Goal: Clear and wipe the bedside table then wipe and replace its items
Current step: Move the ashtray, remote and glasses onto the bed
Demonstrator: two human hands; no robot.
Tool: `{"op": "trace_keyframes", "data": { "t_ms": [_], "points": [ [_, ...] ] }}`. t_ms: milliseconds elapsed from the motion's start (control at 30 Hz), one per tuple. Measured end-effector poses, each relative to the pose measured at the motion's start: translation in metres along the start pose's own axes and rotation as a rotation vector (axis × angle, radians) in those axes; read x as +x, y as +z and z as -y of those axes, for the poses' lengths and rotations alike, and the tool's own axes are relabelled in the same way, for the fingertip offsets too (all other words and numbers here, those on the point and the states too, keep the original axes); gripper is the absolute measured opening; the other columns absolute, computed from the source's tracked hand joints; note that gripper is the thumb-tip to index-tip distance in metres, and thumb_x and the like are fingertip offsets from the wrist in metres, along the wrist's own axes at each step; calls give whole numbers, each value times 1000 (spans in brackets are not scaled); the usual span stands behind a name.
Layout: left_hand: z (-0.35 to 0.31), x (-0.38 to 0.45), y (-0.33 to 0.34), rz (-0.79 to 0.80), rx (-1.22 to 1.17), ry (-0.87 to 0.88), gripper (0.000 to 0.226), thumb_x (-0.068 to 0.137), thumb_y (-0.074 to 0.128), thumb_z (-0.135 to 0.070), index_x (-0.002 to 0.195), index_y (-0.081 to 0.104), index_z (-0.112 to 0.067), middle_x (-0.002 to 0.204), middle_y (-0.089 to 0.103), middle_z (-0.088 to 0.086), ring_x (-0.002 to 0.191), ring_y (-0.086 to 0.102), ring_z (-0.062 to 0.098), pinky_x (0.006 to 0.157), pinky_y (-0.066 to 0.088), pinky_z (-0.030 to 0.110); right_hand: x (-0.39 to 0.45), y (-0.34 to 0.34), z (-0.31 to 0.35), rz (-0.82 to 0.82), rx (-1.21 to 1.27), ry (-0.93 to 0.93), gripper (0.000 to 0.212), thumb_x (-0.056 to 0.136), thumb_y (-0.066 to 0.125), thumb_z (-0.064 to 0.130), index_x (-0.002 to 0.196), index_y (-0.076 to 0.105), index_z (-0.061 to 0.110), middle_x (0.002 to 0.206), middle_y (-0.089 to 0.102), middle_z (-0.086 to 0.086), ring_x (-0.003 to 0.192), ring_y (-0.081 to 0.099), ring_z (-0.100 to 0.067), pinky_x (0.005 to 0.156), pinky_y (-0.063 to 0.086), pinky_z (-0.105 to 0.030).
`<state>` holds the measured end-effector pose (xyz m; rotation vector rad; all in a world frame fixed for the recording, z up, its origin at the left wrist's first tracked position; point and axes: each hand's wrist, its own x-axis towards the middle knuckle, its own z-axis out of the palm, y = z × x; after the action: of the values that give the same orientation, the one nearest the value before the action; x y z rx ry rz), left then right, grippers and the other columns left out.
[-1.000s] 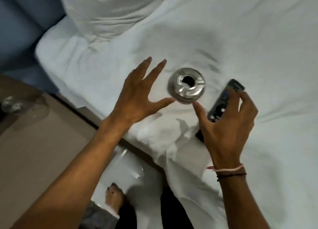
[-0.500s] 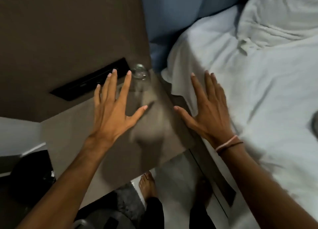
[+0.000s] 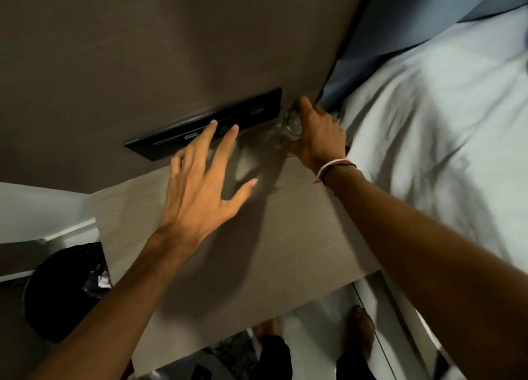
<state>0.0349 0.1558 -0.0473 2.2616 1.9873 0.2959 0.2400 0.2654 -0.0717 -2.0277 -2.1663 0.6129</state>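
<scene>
While left hand [image 3: 197, 179] hovers, right hand [image 3: 317, 134] grips glass [image 3: 291, 124].

Dim room: brown wall panel [image 3: 143, 51], white bed [image 3: 428, 122], black bin [image 3: 57, 294] on floor.

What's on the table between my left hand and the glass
Nothing: in the head view, only bare tabletop and shadow separate the left hand from the glass.

left hand [image 3: 197, 179] splayed, right hand [image 3: 317, 134] clenched
</scene>
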Motion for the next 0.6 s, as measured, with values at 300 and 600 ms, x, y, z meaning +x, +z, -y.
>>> {"op": "trace_keyframes", "data": {
  "t_ms": [300,600],
  "points": [
    [-46,41,-31,-50,-29,130,93,90,33,-79,160,22,-19,165,26,18,146,37,36,110,37,58,-68,-52,-28,-172,378,153,64,72,79,60,116,56,21,104,70,-1,96,66,-28,78,56,-43],
    [-207,93,-62,-107,-19,324,98,88,19,-85,162,15,-20,168,16,17,153,26,34,118,25,59,-142,-223,-167,-413,791,506,37,75,78,44,92,71,11,74,74,-10,63,74,-22,63,63,-45]
  ]
}}
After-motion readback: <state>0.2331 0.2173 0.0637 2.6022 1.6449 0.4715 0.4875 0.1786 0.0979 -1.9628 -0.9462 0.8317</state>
